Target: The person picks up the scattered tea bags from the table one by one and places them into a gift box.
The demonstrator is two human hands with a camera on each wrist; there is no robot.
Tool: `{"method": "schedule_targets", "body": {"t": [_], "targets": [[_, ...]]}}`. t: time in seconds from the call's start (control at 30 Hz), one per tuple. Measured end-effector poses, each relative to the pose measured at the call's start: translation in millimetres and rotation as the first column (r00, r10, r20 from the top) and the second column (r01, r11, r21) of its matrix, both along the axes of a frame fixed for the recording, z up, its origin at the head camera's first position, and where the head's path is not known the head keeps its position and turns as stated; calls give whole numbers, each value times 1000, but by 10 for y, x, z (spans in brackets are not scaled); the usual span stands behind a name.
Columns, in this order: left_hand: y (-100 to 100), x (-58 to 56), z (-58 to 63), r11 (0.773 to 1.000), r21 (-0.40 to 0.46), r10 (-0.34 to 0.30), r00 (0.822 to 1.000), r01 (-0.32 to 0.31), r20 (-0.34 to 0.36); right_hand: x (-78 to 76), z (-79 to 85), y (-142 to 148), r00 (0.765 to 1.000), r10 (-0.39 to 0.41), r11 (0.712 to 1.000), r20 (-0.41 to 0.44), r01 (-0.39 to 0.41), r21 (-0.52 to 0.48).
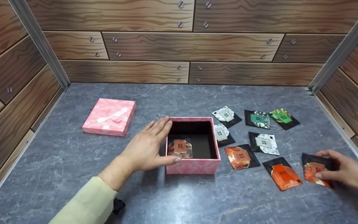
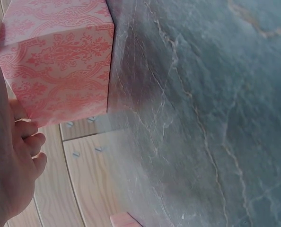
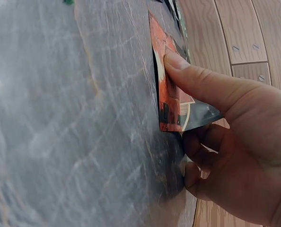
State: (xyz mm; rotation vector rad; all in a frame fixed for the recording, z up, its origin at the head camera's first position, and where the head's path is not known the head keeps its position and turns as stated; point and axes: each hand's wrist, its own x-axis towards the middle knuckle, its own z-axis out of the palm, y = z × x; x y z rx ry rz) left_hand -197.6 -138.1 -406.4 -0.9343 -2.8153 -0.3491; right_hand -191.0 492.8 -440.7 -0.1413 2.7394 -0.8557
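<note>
A pink patterned box point(image 1: 193, 167) without its lid sits mid-table, and a dark sachet with an orange-brown label point(image 1: 180, 149) lies inside at its left. My left hand point(image 1: 146, 147) rests against the box's left side, fingers reaching to the far corner and thumb over the front rim. In the left wrist view, the fingertips show by the box's patterned wall point(image 2: 60, 71). At the right, my right hand point(image 1: 348, 171) pinches a black and orange sachet point(image 1: 312, 168), thumb on its printed face. The right wrist view shows this sachet point(image 3: 171, 101) tilted, one edge close to the tabletop.
A pink square lid point(image 1: 110, 116) with a ribbon bow lies at the left. Several sachets are spread right of the box, among them an orange one point(image 1: 282, 173), a white one point(image 1: 264, 143) and a green one point(image 1: 283, 117). Wood-patterned panels point(image 1: 191, 46) border the table.
</note>
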Motion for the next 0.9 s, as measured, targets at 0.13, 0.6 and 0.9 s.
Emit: {"method": "schedule_targets", "body": {"t": [0.13, 0.6, 0.9], "targets": [[2, -2, -2, 1000, 5, -5, 1000, 6, -10, 4, 11, -9, 999, -8, 999, -52, 10, 43], [10, -13, -2, 1000, 18, -9, 1000, 9, -12, -47, 119, -96, 959, -151, 987, -241, 158, 9], [-2, -3, -16, 1000, 11, -4, 1000, 4, -16, -120, 397, -345, 916, -208, 976, -342, 168, -141]]}}
